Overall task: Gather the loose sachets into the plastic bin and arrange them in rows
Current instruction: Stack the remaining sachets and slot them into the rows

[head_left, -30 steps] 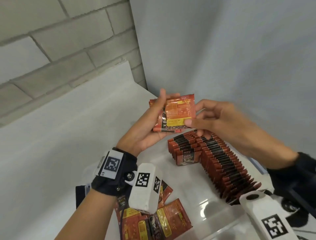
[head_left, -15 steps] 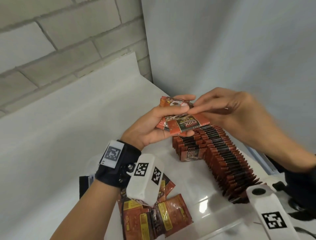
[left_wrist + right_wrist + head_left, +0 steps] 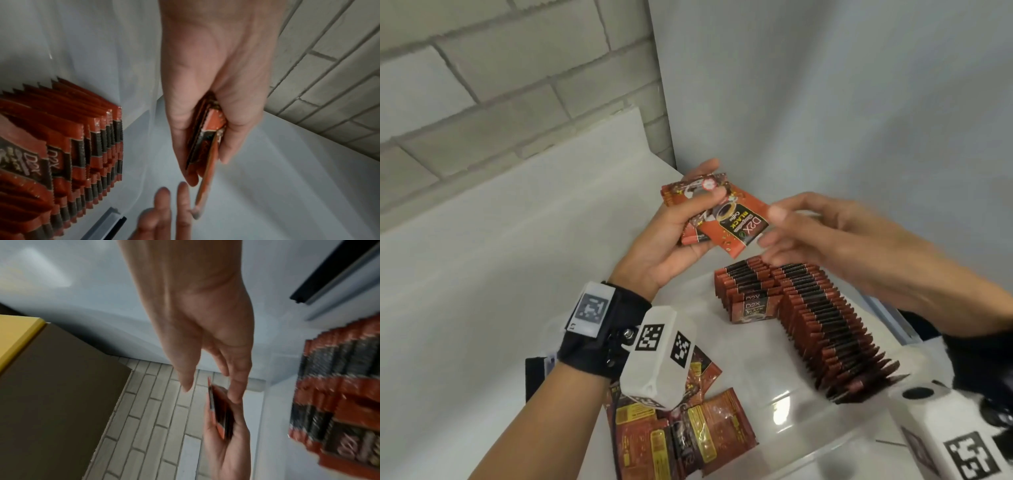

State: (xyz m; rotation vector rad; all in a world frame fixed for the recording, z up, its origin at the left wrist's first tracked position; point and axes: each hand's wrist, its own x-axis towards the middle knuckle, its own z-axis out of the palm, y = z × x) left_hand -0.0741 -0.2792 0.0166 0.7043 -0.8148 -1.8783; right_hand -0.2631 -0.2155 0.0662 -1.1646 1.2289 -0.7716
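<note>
White counter point(image 3: 493, 260) by a block wall, left hand point(image 3: 671, 246) gripping a sachet stack point(image 3: 722, 219) above the plastic bin point(image 3: 767, 442), right hand point(image 3: 835, 236) released just beside it, 2 sachet rows point(image 3: 822, 325) in the bin

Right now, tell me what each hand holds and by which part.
The left hand grips a small stack of sachets by one end, thumb across the top face. The right hand holds nothing; its fingers are open beside the top sachet's free corner.

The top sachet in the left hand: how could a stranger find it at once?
Find the clear plastic bin with its standing sachet rows. Above them the left hand holds a small stack; the top sachet alone lies face up, tilted, showing "D2X".
</note>
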